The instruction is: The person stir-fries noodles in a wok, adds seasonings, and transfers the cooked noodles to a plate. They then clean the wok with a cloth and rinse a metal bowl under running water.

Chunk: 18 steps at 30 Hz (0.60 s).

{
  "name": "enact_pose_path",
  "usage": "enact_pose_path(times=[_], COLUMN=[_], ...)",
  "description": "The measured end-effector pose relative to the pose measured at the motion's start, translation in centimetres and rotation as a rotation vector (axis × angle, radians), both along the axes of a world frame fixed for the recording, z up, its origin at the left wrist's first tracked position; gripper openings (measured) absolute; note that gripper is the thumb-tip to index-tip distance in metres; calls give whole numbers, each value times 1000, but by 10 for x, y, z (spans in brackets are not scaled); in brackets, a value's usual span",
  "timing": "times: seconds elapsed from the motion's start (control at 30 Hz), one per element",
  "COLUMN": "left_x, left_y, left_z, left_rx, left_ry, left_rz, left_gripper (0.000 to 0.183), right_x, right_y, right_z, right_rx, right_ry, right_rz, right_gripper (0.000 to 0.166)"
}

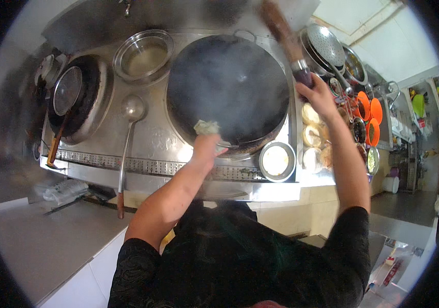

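Note:
A large black wok (227, 84) with steam over it sits on the steel stove top. My left hand (206, 148) is at the wok's near rim, closed on a folded pale cloth (206, 127) there. My right hand (317, 94) is raised beyond the wok's right side and grips the dark handle of a brush-like brown tool (279, 29); its far end is blurred, so its kind is unclear. Near the wok's lower right stands a small metal bowl (293, 169) with pale yellowish contents.
A long-handled ladle (125, 154) and a metal basin (118, 63) of cloudy liquid lie left of the wok. Farther left, a strainer (68, 90) rests on another wok (100, 104). At right are a perforated skimmer (325, 44), orange containers (376, 109) and seasoning bowls.

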<state>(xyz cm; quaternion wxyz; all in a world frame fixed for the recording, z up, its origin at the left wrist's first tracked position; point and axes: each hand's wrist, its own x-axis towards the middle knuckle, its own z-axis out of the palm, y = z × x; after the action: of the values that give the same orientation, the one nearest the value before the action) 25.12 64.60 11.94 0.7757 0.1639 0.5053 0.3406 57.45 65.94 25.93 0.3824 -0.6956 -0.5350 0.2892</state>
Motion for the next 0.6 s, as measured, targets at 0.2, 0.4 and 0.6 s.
enact_pose_path(times=[0.2,0.4,0.6], left_x=[-12,-4,-56], left_y=[-4,-7,-34], left_z=[3,-15,-12], left_rx=[-7,7,123], left_ry=[13,79,72], left_rz=[-15,-149,-75], left_gripper=[21,27,41], right_x=[-50,-97,-131], right_y=[-2,124,124], right_z=[93,-88,-35], right_rx=[-821,-474,51], right_ry=[-1136,-853,-583], right_rz=[819,436,322], right_gripper=[62,58,56])
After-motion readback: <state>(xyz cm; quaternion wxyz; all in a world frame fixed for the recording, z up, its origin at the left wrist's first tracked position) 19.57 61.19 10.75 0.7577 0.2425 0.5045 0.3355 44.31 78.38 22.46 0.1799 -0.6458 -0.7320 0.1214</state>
